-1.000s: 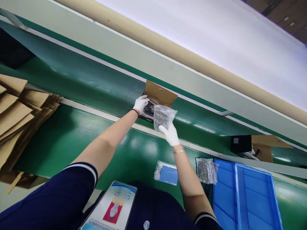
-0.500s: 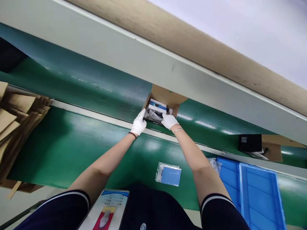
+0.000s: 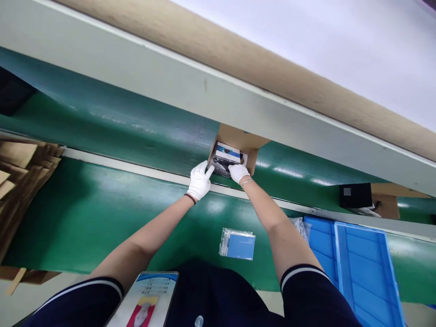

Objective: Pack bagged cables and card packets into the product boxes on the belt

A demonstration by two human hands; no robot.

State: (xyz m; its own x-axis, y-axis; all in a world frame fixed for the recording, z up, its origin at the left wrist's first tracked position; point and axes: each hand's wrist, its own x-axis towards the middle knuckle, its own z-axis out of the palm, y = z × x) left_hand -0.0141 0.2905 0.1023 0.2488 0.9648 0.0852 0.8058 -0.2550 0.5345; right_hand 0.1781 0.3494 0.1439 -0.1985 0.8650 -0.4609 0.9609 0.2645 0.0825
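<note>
An open brown cardboard box (image 3: pixel 252 160) sits on the green conveyor belt (image 3: pixel 136 131), its lid flap (image 3: pixel 238 136) raised. Inside lie a white and blue card (image 3: pixel 227 152) and a dark item in clear plastic (image 3: pixel 221 168). My left hand (image 3: pixel 199 180), in a white glove, rests at the box's near left corner with its fingers on the edge. My right hand (image 3: pixel 239 171), also gloved, presses down into the box on the bagged item; its fingers are partly hidden.
A clear bag with a blue card (image 3: pixel 237 244) lies on the green table (image 3: pixel 85 213). Blue plastic trays (image 3: pixel 361 268) stand at the right, a bagged dark item (image 3: pixel 299 225) beside them. Flat cardboard blanks (image 3: pixel 20 177) are stacked at left. Another black and brown box (image 3: pixel 366 197) sits downstream.
One second ago my right hand held the bagged item above the box; it has gone into the box, and both hands have settled on the box's near edge.
</note>
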